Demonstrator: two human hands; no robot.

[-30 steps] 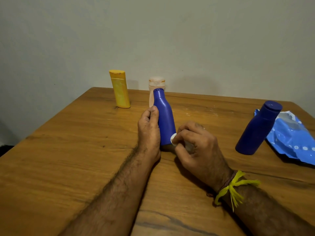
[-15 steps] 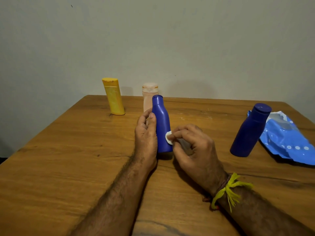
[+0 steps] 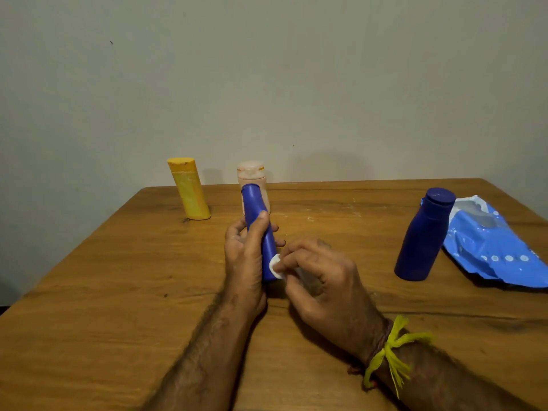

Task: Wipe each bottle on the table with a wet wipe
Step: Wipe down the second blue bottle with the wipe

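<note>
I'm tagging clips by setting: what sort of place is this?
Probably a room in a home: a wooden table against a plain painted wall, with toiletry-style bottles like the yellow bottle and a blue wipes pack.

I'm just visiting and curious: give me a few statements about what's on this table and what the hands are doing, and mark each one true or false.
1. The left hand grips a blue bottle. True.
2. The right hand is empty. False: it pinches a white wipe against that bottle.
3. Four bottles are on the table. True: the held one, a second blue bottle, a yellow bottle and a pale bottle.
4. The yellow bottle lies on its side. False: it stands on its base.
5. A blue packet lies beside the second blue bottle. True.
</note>
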